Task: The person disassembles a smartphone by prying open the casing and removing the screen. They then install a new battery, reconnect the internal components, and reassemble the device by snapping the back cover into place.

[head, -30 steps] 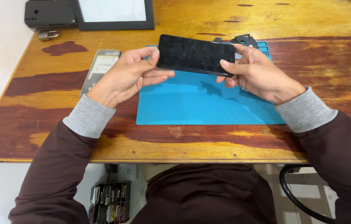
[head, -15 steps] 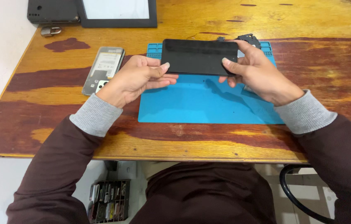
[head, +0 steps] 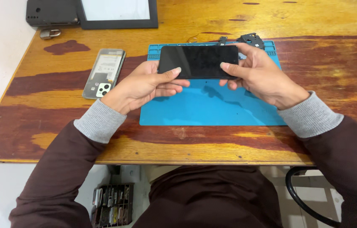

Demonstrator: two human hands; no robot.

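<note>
Both hands, left hand (head: 142,86) and right hand (head: 259,76), pinch the black phone (head: 198,61), now turned glass-up, at 12 o'clock above the blue mat (head: 212,105).

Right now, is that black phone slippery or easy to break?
Probably both. The black phone looks smooth and glossy, so it could slip. It is thin and flat, likely stiff, and might crack if dropped. Both the left hand and right hand grip its ends.

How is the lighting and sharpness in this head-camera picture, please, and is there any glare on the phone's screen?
Head view: even, soft light and sharp focus throughout; the dark phone held between the left hand and right hand shows only a faint sheen, no hard glare; the hands cast soft shadows on the blue mat; the varnished table reflects a mild gloss.
</note>
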